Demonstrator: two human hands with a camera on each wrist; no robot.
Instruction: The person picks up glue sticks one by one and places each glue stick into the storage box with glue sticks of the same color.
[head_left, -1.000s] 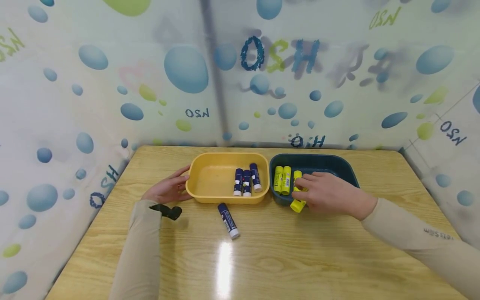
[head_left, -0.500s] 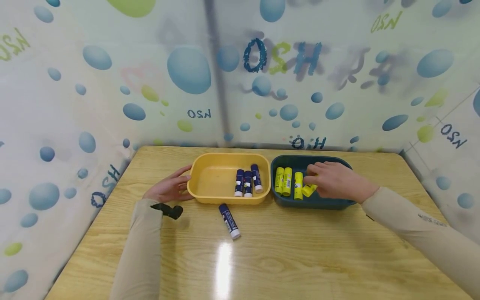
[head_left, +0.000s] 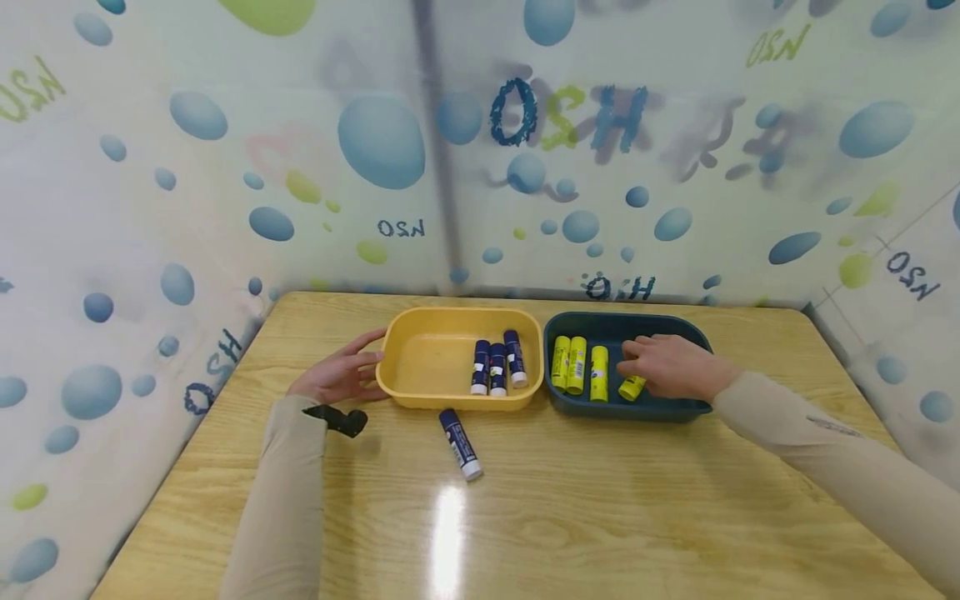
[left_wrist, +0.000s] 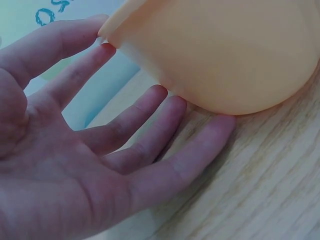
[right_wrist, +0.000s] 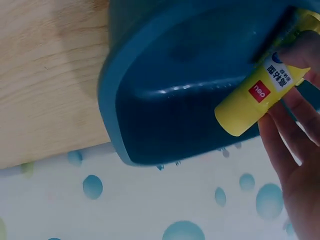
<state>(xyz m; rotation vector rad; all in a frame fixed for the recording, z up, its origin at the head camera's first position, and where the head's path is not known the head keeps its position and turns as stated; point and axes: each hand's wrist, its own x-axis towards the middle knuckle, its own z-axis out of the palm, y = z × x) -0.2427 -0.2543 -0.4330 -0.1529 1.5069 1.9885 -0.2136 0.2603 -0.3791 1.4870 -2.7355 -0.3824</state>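
In the head view my right hand [head_left: 672, 367] pinches a yellow glue stick [head_left: 632, 387] low over the dark blue tray [head_left: 630, 411]. The right wrist view shows this glue stick [right_wrist: 255, 95] tilted between thumb and fingers, with a red label patch. Several other yellow glue sticks [head_left: 576, 365] lie at the tray's left side. My left hand [head_left: 341, 373] is at the left end of the yellow tray [head_left: 457, 402]. In the left wrist view its fingers are extended, fingertips touching the tray's outer wall [left_wrist: 225, 60]. Three navy glue sticks [head_left: 497, 369] lie inside the yellow tray.
A navy glue stick [head_left: 461, 444] with a white end lies on the wooden table [head_left: 570, 517] in front of the yellow tray. The two trays stand side by side. A patterned curtain [head_left: 480, 167] hangs behind the table.
My right hand has carried the yellow glue stick rightward from the front rim into the middle of the blue tray. The left hand stays at the yellow tray.
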